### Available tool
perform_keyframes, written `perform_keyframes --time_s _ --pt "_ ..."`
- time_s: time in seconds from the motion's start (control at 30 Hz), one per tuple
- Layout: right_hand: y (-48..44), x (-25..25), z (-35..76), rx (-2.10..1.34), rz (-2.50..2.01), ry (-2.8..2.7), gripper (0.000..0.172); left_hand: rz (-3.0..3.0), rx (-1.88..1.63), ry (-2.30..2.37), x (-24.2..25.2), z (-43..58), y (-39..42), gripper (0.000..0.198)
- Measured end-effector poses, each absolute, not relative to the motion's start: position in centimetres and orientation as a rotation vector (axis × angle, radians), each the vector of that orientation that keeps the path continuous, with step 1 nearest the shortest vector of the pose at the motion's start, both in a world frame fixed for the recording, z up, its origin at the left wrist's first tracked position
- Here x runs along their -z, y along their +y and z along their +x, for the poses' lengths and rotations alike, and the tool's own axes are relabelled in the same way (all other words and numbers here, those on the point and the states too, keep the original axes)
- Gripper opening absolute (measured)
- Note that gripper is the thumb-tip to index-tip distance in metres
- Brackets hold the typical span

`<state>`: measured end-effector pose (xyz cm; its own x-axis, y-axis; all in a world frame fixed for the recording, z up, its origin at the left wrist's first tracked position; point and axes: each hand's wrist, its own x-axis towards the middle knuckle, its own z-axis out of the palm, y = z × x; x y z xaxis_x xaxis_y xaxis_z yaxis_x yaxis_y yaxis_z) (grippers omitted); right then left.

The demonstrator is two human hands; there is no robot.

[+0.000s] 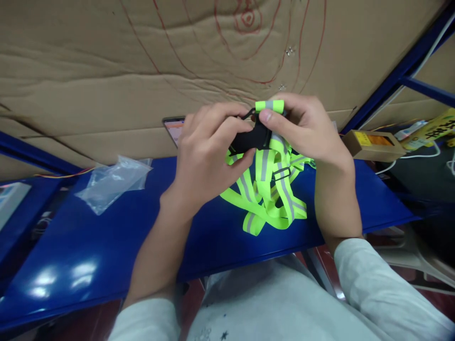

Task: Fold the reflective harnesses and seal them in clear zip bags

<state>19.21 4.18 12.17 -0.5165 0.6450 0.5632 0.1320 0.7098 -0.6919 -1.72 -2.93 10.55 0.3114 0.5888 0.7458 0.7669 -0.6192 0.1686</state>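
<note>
Fluorescent yellow-green reflective straps (263, 166) with grey stripes lie in loose loops on the blue table (227, 237). A black buckle-like piece (250, 139) joins them at the top. My left hand (211, 147) is closed around this black piece, thumb below and fingers above. My right hand (307, 125) pinches a folded end of the strap beside it, with the thumb in front and the other fingers hidden behind. A black slide adjuster (282, 174) sits on one strap below the hands. Behind my left hand a phone (174, 128) with a lit screen is partly covered.
A crumpled clear plastic bag (115, 182) lies at the left. On the right are a small cardboard box (373, 144), a yellow package (432, 130) and white cables. A cardboard wall (88, 85) with red drawn curves stands behind the table.
</note>
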Motion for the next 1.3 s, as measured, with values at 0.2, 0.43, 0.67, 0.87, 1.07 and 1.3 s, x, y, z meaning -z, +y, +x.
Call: perform_keyframes --time_s 0.2,0.43,0.67,0.87,1.07,1.3 --pt "4.4 -12.1 19.3 -0.624 -0.538 -2.133 0.044 -2.336 1.078 -1.233 -10.0 -2.6 -2.3 0.025" --pt "3.1 -12.6 19.0 -0.288 -0.552 -2.341 0.071 -2.201 1.050 -1.114 -10.5 -3.9 -1.9 0.024" --pt "2.6 -12.8 19.1 -0.223 -0.457 -2.410 0.056 -2.226 1.057 -1.183 -11.3 -4.6 -2.8 0.025" --pt "2.6 -13.2 19.7 -0.197 -0.433 -2.439 0.062 -2.314 1.140 -1.227 -11.7 -4.1 -3.3 0.020" --pt "3.0 -13.6 20.0 -0.247 -0.514 -2.464 0.063 -2.342 1.118 -1.198 -11.6 -4.1 -2.6 0.024" --pt "3.3 -13.6 20.6 -0.175 -0.465 -2.458 0.061 -2.342 1.063 -1.215 -11.4 -3.8 -2.5 0.026"
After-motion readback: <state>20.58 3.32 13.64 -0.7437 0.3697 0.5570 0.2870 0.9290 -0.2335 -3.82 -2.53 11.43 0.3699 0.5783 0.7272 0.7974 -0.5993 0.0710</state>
